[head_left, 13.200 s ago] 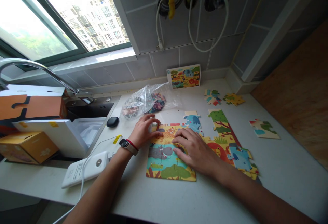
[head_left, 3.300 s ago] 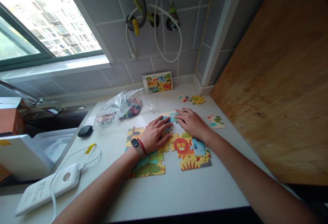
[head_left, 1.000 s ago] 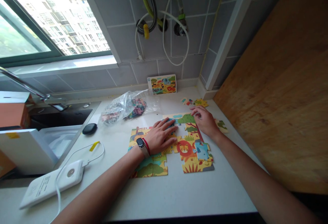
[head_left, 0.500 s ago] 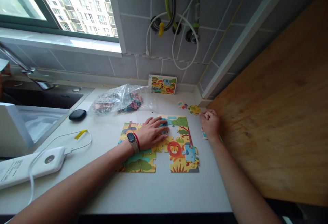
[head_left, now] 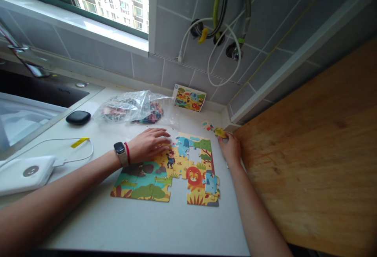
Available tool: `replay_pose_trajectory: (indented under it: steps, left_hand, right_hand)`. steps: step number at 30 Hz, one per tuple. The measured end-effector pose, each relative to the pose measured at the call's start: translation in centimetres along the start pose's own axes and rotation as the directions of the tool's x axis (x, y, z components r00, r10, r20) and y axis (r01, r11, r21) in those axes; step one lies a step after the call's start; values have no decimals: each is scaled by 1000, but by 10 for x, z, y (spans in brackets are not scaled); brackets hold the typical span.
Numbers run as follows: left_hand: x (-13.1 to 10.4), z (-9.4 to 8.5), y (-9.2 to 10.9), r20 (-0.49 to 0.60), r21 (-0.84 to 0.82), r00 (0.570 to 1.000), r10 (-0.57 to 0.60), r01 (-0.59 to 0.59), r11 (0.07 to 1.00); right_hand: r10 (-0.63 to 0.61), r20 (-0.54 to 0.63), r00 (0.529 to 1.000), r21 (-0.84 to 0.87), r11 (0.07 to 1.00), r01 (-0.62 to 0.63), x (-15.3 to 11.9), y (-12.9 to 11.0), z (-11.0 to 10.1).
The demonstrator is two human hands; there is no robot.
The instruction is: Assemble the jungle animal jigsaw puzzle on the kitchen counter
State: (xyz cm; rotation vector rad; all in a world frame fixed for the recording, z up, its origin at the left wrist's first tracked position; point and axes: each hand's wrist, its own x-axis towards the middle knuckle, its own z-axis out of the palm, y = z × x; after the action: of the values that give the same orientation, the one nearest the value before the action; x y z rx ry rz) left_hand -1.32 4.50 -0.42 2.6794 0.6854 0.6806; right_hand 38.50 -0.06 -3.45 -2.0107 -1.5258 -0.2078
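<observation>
A partly joined jigsaw puzzle [head_left: 160, 188] with animal pictures lies on the white counter, with gaps at its upper right and lower middle. My left hand [head_left: 149, 144] rests palm down over its upper left part, fingers stretched out and holding nothing. A loose blue puzzle piece [head_left: 211, 183] lies on top of the puzzle's right edge, beside the lion. Right of the puzzle, my right hand [head_left: 231, 149] has its thumb and forefinger at a yellow puzzle piece [head_left: 219, 132], seemingly pinching its edge. Another loose piece [head_left: 207, 125] lies just left of that. Something pale is mostly hidden under my right hand.
A picture card [head_left: 189, 98] of the same scene leans on the tiled wall. Clear plastic bags [head_left: 132, 108] of puzzle pieces lie behind my left hand. To the left are a black oval case [head_left: 78, 117], a white power strip [head_left: 28, 174] with a cable, and the sink [head_left: 38, 88]. A wooden panel [head_left: 312, 151] bounds the right.
My left hand has slid left across the puzzle, uncovering the elephant and the figure in the middle. My right hand has unfolded from a fist and moved onto the yellow piece. The view has tilted.
</observation>
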Motion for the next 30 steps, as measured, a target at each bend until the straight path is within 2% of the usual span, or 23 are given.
replay_pose_trajectory:
  steps: [4, 7, 8, 10, 14, 18, 22, 26, 28, 30]
  left_hand:
    - [-4, -12, -10, -54, 7, 998, 13, -12, 1000]
    - [-4, -13, -10, -52, 26, 998, 27, -25, 999]
    - [-4, -11, -10, -47, 33, 998, 31, -30, 999]
    - [-4, -8, -9, -31, 46, 999, 38, -37, 998]
    - [-4, -6, -12, -29, 87, 998, 51, -49, 995]
    - [-4, -15, -17, -102, 170, 994, 37, -19, 985]
    - [-4, -29, -19, -249, 87, 968, -34, 57, 995]
    - [-4, -38, -17, -422, -164, 877, -232, 178, 970]
    - [-4, -41, -16, -434, -216, 847, -307, 233, 948]
    - [-3, -42, -16, -389, -204, 862, -324, 263, 943]
  right_hand:
    - [92, 37, 995, 3, 996, -92, 7, -6, -11]
    - [96, 11, 995, 94, 991, -97, 2, -23, -23]
    - [74, 8, 997, 138, 988, -74, -2, -32, -27]
    - [-15, 79, 997, 243, 970, -4, -15, -53, -33]
    - [-196, 232, 953, 323, 939, 115, -41, -92, -42]
    - [-209, 186, 960, 347, 928, 135, -47, -105, -51]
    - [-177, 67, 982, 431, 893, 132, -50, -113, -64]
    - [-251, 64, 966, 536, 825, 179, -64, -134, -67]
    - [-320, 85, 944, 562, 797, 219, -71, -145, -65]
    - [-381, 116, 917, 568, 783, 253, -75, -153, -60]
